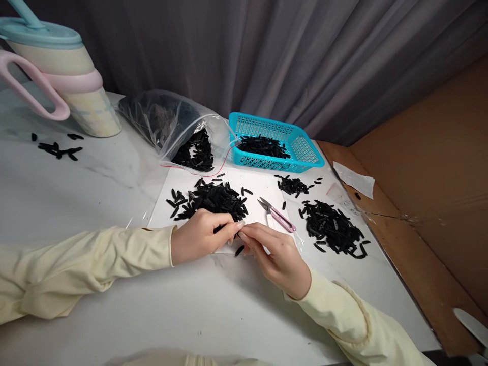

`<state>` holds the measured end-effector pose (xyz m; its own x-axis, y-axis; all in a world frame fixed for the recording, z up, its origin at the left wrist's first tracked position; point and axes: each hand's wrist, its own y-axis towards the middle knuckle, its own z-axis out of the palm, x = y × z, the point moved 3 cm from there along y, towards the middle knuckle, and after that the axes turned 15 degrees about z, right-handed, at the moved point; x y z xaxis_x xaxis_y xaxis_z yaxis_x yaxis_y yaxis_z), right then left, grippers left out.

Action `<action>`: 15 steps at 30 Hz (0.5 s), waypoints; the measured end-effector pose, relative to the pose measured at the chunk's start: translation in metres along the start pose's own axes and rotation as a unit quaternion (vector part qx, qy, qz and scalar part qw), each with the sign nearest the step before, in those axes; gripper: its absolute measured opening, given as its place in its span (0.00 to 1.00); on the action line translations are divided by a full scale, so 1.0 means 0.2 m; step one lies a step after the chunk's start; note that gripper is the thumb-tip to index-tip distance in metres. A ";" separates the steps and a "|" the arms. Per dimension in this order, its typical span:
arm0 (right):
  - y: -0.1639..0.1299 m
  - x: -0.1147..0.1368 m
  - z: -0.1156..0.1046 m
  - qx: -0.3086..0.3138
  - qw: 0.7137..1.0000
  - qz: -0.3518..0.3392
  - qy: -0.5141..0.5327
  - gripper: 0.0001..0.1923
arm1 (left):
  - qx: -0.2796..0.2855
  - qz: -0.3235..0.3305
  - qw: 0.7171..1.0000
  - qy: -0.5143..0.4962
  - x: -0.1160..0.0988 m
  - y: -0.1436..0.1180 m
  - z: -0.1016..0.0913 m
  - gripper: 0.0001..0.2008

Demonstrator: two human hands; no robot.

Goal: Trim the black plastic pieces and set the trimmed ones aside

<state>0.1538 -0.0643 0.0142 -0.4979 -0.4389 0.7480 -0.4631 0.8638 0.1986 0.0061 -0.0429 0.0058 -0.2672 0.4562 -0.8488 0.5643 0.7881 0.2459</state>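
Observation:
My left hand (208, 231) and my right hand (276, 254) meet fingertip to fingertip over the front edge of a white sheet (253, 183). Both are closed in a pinch. A bit of a small black piece (237, 235) shows between the fingertips, mostly hidden by them. Right below lies another slim black piece (239, 250). Behind my left hand spreads a loose pile of the same narrow black pieces (219, 198). Thread snips (280, 216) with pink handles lie just beyond my right hand, blades apart.
A blue basket (314, 161) and an open clear bag (152, 119) hold more black pieces. Further piles lie at right (331, 226) and behind the snips (293, 185). A red thread (224, 161) runs from bag to basket. A lidded tumbler (87, 107) stands at left.

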 end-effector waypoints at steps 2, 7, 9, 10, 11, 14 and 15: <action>-0.01 0.00 0.01 -0.026 0.999 -0.026 -0.030 0.11 | -0.002 -0.016 1.000 -0.007 0.00 0.00 0.00 0.18; 0.00 0.01 0.01 -0.006 1.000 -0.003 -0.005 0.11 | -0.023 0.013 1.000 0.011 -0.03 0.00 -0.01 0.17; 0.00 0.00 0.00 0.019 0.999 0.039 0.027 0.11 | -0.027 0.028 0.999 0.014 -0.03 0.00 -0.01 0.16; 0.01 0.00 -0.01 0.031 0.996 0.065 0.043 0.11 | -0.027 0.033 0.999 0.015 -0.03 0.00 -0.01 0.16; 0.01 0.00 -0.01 0.044 0.993 0.090 0.059 0.11 | -0.028 0.037 0.999 0.016 -0.03 0.00 -0.01 0.16; 0.02 -0.01 -0.02 0.076 0.979 0.150 0.112 0.12 | -0.032 0.047 0.998 0.020 -0.03 0.00 -0.01 0.16; 0.02 -0.01 -0.02 0.083 0.975 0.163 0.127 0.13 | -0.033 0.050 0.998 0.022 -0.03 0.00 -0.01 0.16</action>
<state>0.1558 -0.0589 0.0159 -0.4506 -0.0539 0.8911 -0.4340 0.8855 -0.1659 0.0058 -0.0456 0.0112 -0.2475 0.5499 -0.7977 0.5376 0.7629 0.3591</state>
